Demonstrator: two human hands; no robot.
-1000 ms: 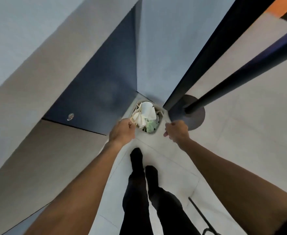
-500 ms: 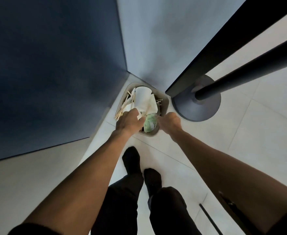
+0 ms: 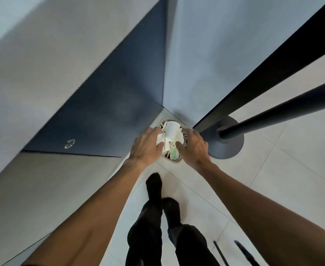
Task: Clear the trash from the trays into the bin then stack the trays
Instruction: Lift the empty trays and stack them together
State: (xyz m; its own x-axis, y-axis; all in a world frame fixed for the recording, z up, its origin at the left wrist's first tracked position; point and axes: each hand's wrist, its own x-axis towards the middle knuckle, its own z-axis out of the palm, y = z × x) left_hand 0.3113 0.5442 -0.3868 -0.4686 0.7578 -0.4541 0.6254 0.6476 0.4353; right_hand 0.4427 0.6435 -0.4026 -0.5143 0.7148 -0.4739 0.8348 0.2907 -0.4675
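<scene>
Landmark: bin (image 3: 174, 161), set into the floor (image 3: 292, 179) in the wall corner, seen from straight above.
Trash: inside the bin, heaped to the rim.
Cup (image 3: 172, 130): white, on its side on top of the heap, at the far side of the bin.
Sticks (image 3: 165, 131): pale, fanned out at the bin's left side, under the cup.
Wrapper (image 3: 174, 153): green, at the near edge of the bin.
Left hand (image 3: 146, 148): over the bin's left rim, back of hand up.
Left grip: fingers stretched and spread, nothing clasped; thumb tip overlaps white paper (image 3: 160, 139), contact cannot be told.
Right hand (image 3: 193, 148): over the bin's right rim, back of hand up.
Right grip: fingers loosely spread, holding nothing; thumb points in toward the trash.
Pole base (image 3: 232, 148): dark disc on the floor just right of the bin, beside the right hand.
Feet (image 3: 155, 187): dark shoes on the floor, near side of the bin.
Focus: some motion blur, small trash items unclear.
</scene>
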